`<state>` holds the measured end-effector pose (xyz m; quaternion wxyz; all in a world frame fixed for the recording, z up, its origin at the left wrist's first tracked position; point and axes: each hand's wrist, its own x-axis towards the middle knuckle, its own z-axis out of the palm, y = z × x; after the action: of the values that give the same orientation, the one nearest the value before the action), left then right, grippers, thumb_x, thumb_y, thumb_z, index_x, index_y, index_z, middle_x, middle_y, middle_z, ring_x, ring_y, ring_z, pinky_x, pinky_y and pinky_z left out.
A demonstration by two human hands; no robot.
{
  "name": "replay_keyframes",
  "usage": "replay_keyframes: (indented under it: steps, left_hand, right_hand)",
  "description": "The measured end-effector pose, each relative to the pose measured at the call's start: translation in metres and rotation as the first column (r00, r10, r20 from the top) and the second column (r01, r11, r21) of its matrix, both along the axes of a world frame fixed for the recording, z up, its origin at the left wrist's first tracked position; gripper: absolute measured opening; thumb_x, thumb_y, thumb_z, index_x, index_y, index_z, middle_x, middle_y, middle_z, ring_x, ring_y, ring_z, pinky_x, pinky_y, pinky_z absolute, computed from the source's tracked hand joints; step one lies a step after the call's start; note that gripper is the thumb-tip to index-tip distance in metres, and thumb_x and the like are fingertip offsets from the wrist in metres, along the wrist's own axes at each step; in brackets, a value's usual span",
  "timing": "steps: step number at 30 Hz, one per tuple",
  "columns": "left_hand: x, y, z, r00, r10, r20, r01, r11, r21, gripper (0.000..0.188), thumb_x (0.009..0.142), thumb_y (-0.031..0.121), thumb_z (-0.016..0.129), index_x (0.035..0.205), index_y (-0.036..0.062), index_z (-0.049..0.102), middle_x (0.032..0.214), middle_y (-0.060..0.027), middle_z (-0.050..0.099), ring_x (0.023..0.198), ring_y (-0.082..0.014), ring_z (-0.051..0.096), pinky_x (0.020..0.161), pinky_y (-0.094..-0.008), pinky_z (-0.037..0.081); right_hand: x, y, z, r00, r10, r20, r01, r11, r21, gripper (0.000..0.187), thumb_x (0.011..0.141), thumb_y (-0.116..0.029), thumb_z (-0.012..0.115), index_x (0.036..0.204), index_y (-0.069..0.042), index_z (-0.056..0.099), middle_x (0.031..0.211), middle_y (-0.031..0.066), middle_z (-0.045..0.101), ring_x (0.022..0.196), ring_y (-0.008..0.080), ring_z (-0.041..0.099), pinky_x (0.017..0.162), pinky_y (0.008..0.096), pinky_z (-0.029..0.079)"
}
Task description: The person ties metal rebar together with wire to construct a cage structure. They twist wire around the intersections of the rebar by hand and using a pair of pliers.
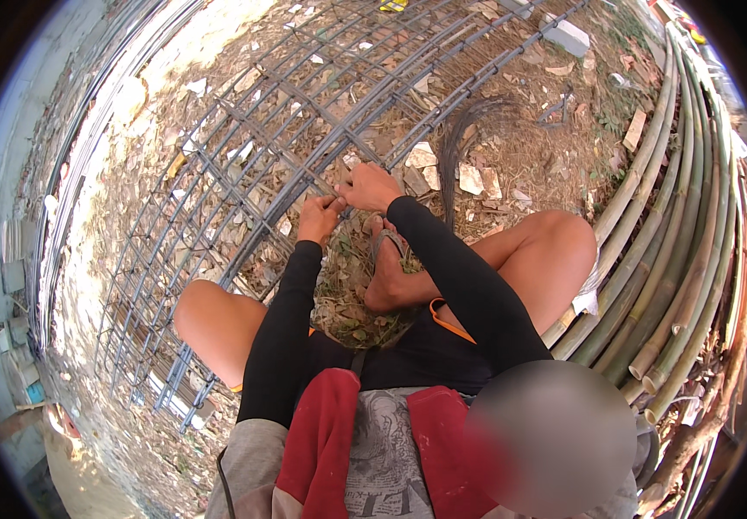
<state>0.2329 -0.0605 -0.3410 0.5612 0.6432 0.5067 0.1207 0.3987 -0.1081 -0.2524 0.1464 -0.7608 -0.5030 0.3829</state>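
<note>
Both of my hands meet at the near edge of a long cage of tied steel reinforcing bars [280, 210], lying on the ground before me. My left hand [320, 218] is closed, its thumb and fingertips pinched together beside a bar. Just to its right and slightly farther off, my right hand [371, 188] is closed too, fingers curled at the same crossing of bars. Whatever sits between the fingertips is too small to make out. To the right of my right hand lies a bundle of thin dark wire [449, 160], fanning out at its far end.
Long bamboo poles [667, 251] are stacked along the right side. Broken tile pieces [470, 180] and dry litter cover the ground. A pale block [566, 36] lies at the far right end of the cage. My sandalled foot [384, 281] stands close below my hands.
</note>
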Motion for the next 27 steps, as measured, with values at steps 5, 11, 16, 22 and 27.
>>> replay_keyframes:
  steps: [5,11,16,22,27]
  left_hand:
    - [0.011,-0.009,0.015,1.000,0.006,0.002,-0.006,0.999,-0.039,0.032,0.091,0.026,0.069,0.098,-0.0045,0.073,0.064,-0.0056,0.057,0.057,-0.0153,0.048,0.057,-0.0374,0.042]
    - [0.005,-0.004,0.018,1.000,0.026,0.004,-0.026,0.995,-0.097,0.031,0.091,0.027,0.070,0.100,-0.0035,0.073,0.069,-0.0043,0.059,0.061,-0.0143,0.050,0.059,-0.0378,0.044]
    - [0.008,-0.004,0.018,1.000,0.014,0.004,-0.013,0.993,-0.119,0.033,0.092,0.028,0.071,0.101,-0.0034,0.072,0.083,-0.0069,0.068,0.067,-0.0151,0.057,0.065,-0.0360,0.049]
    - [0.005,-0.001,0.022,0.999,-0.033,-0.022,0.029,0.989,-0.147,0.032,0.092,0.027,0.071,0.103,-0.0026,0.070,0.095,-0.0090,0.070,0.078,-0.0162,0.061,0.068,-0.0347,0.050]
    - [0.009,-0.002,0.019,0.999,-0.018,0.049,0.027,0.981,-0.192,0.032,0.093,0.028,0.070,0.108,-0.0008,0.071,0.101,-0.0110,0.071,0.088,-0.0191,0.064,0.074,-0.0376,0.052]
  right_hand:
    - [0.003,-0.046,-0.074,0.842,-0.234,-0.487,0.333,0.934,0.127,0.031,0.090,-0.028,0.067,0.097,0.001,0.071,0.081,0.0081,0.067,0.067,0.0189,0.057,0.063,0.0379,0.047]
    - [-0.015,-0.053,-0.089,0.631,-0.377,-0.678,0.449,0.890,-0.077,0.040,0.093,-0.027,0.065,0.118,0.005,0.065,0.076,0.0018,0.060,0.065,0.0103,0.052,0.058,0.0303,0.043]
    - [0.003,-0.045,-0.090,0.714,-0.281,-0.641,0.300,0.950,-0.083,0.042,0.089,-0.029,0.068,0.117,0.003,0.066,0.073,0.0064,0.062,0.064,0.0128,0.057,0.056,0.0321,0.045]
    - [0.008,-0.041,-0.065,0.791,-0.240,-0.562,0.169,0.970,-0.175,0.045,0.095,-0.038,0.058,0.110,0.004,0.065,0.069,0.0059,0.056,0.061,0.0141,0.051,0.054,0.0340,0.039]
    - [-0.003,-0.043,-0.076,0.956,-0.126,-0.264,0.143,0.989,0.046,0.045,0.094,-0.038,0.049,0.102,0.003,0.065,0.090,0.0232,0.065,0.087,0.0386,0.062,0.080,0.0490,0.047]
